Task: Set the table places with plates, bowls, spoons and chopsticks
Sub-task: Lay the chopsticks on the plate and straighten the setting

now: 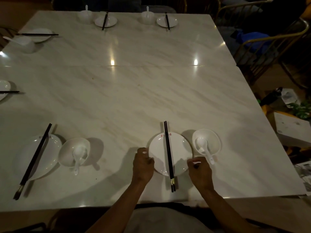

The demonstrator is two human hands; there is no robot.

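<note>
A white plate (pixel 158 153) lies near the table's front edge with a pair of black chopsticks (pixel 168 155) laid straight across it. My left hand (pixel 143 163) holds the plate's left rim with curled fingers. At the plate's right rim my right hand (pixel 200 172) does the same. Just right of the plate stands a white bowl (pixel 212 140) with a white spoon (pixel 204 147) in it. To the left is another place: a plate (pixel 48 153) with chopsticks (pixel 34 160) across it, and a bowl (pixel 67 153) holding a spoon (pixel 78 157).
The pale marble table (pixel 134 89) carries more set places at the far edge (pixel 105 21) (pixel 167 21) and along the left edge (pixel 40 35) (pixel 4 89). Gold-framed chairs (pixel 269 42) stand to the right, with boxes and clutter (pixel 289 111) on the floor beside the table.
</note>
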